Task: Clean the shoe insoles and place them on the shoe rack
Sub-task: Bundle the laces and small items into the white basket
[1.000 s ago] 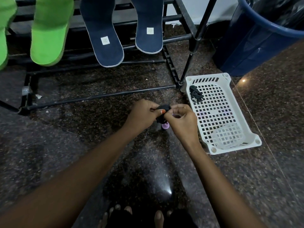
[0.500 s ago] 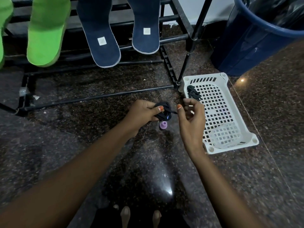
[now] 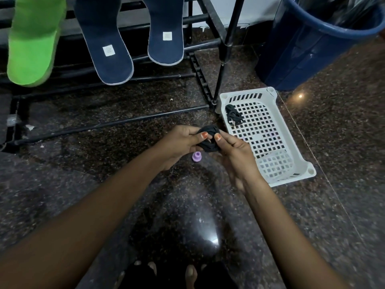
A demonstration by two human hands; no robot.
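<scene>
- My view from the head camera: both hands meet low over the dark speckled floor (image 3: 93,184), just in front of the shoe rack (image 3: 230,32).
- Left hand (image 3: 183,142): fingers (image 3: 200,136) curled, thumb clamped on a black coiled lace bundle (image 3: 208,142).
- Right hand (image 3: 235,155): thumb and fingers pinch the same bundle from its other side.
- Small purple cap (image 3: 196,157) lies on the floor just under the left hand, apart from it.
- Task's things: two navy insoles (image 3: 106,42) and (image 3: 165,32) lean on the rack bars, heels hanging down; a green insole (image 3: 33,38) leans to their left.
- White basket (image 3: 248,93) sits on the floor beside the right hand; a second black lace bundle (image 3: 233,116) lies at its far end.
- Blue bin (image 3: 312,49) stands behind the basket.
</scene>
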